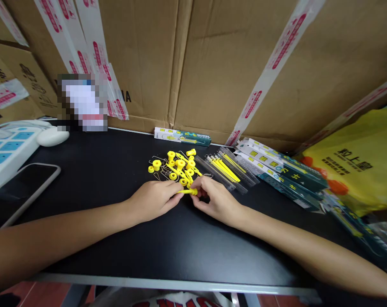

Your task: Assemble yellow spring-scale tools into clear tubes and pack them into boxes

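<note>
**While both hands pinch one yellow stick: bench count**

Where the two hands meet at the middle of the black table (pixel 116 238), one yellow stick (pixel 187 191) lies level between them, just above the tabletop. Left hand (pixel 155 198): fingers curled, thumb and fingertips closed on the stick's left end. Right hand (pixel 216 200): fingers bent, tips closed on the stick's right end, which has a thicker knob. Both forearms rest on the table.

Just behind the hands:
- one loose pile of yellow parts (pixel 177 166), touching the right fingertips' far side. Roughly ten round spool-like pieces and a few sticks; the exact count cannot be told.
- thin wire loops (pixel 163 172) mixed into the pile. Number unclear.
- three clear sleeves (pixel 227 168) lying slantwise, right of the pile. At least one holds a bundle of yellow sticks.

Farther out:
- one lone printed box (pixel 182 136) at the table's back edge.
- one fanned stack of printed boxes (pixel 276 166) on the right, at least four.
- one yellow plastic bag (pixel 356 162), far right.
- one phone (pixel 27 185), one white power strip (pixel 6 149) and one white mouse (pixel 53 136), all far left.

Cardboard cartons (pixel 212 64) with taped seams wall the back.
</note>
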{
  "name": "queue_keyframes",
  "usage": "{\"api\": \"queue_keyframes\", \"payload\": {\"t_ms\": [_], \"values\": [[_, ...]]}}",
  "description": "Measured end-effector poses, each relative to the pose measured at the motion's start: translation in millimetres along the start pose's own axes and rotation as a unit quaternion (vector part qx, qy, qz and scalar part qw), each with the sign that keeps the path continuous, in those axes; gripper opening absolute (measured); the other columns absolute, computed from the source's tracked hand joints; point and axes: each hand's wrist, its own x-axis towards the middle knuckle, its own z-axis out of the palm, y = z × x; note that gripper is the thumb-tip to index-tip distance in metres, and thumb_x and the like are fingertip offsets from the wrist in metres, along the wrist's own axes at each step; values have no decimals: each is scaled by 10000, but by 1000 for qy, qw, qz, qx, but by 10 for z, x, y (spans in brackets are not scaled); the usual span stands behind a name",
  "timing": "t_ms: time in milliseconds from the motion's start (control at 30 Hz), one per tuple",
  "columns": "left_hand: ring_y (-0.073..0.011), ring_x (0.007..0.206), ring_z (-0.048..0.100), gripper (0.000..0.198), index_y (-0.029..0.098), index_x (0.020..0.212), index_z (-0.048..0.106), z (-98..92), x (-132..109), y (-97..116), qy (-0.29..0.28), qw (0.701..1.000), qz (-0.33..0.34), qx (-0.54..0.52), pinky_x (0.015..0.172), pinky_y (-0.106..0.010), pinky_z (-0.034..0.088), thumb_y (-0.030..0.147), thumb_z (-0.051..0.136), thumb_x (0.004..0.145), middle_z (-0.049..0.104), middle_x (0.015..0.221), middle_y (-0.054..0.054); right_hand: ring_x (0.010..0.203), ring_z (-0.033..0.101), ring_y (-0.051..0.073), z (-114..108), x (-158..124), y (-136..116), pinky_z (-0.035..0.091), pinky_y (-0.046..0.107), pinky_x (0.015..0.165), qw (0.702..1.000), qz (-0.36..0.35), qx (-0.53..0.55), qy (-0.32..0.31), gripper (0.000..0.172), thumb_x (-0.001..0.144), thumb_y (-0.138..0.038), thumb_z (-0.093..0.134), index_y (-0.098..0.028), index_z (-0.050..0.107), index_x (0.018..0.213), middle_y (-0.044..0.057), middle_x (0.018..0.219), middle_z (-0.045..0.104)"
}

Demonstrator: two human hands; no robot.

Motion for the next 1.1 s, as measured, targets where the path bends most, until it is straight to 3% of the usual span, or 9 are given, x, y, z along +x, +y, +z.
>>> {"api": "queue_keyframes", "payload": {"t_ms": [333, 433, 533, 767, 900, 967, 1100], "values": [[-156, 732, 675, 228, 175, 840, 594, 18, 8, -31, 5, 1000, 5, -5, 647, -245, 481, 239, 412, 960, 683, 798, -18, 751, 573, 178, 3, 22, 35, 499, 309, 657, 984, -135, -102, 52, 167, 881, -93, 508, -202, 516, 1008, 54, 815, 611], [-156, 718, 677, 161, 180, 938, 577, 20, -3, -28, 14, 1000, 10, -19, 631, -245, 480, 244, 429, 949, 693, 821, -17, 897, 609, 198, -19, 32, 40, 528, 350, 759, 987, -132, -79, 49, 151, 896, -163, 558, -206, 547, 1041, 92, 981, 634], [-150, 653, 667, 192, 172, 1081, 511, 19, -12, -11, 24, 999, -11, -45, 579, -242, 464, 249, 482, 909, 689, 806, -8, 954, 619, 195, 1, 30, 56, 530, 356, 813, 991, -123, -17, 53, 199, 886, -158, 592, -210, 548, 1072, 86, 1005, 644], [-151, 623, 659, 332, 172, 1163, 460, -36, 2, 11, -6, 993, -44, -112, 553, -240, 459, 304, 535, 868, 665, 803, 1, 891, 621, 187, 65, 16, 60, 533, 345, 779, 994, -77, 66, 47, 186, 864, -210, 631, -215, 529, 1020, 72, 968, 651], [-163, 849, 679, 324, 217, 1197, 517, -37, -2, -44, 17, 988, -54, -144, 723, -257, 508, 376, 513, 914, 680, 1022, -30, 937, 611, 221, -190, 123, 66, 511, 377, 813, 994, -100, 0, 37, 254, 834, -178, 630, -198, 533, 1068, 95, 1011, 652], [-171, 924, 654, 239, 207, 1105, 590, -20, -4, -70, 46, 988, -45, -139, 798, -275, 499, 342, 496, 930, 664, 1031, -45, 934, 600, 233, -386, 197, 95, 487, 395, 824, 996, -62, -61, 36, 219, 830, -140, 585, -199, 551, 1038, 92, 1012, 650], [-173, 887, 620, 167, 164, 951, 627, -2, 3, -72, 57, 989, -45, -127, 791, -295, 488, 244, 484, 917, 620, 970, -69, 853, 579, 213, -658, 288, 194, 455, 357, 782, 991, 0, -127, 50, 84, 858, -133, 538, -203, 575, 887, 60, 887, 646]]}}
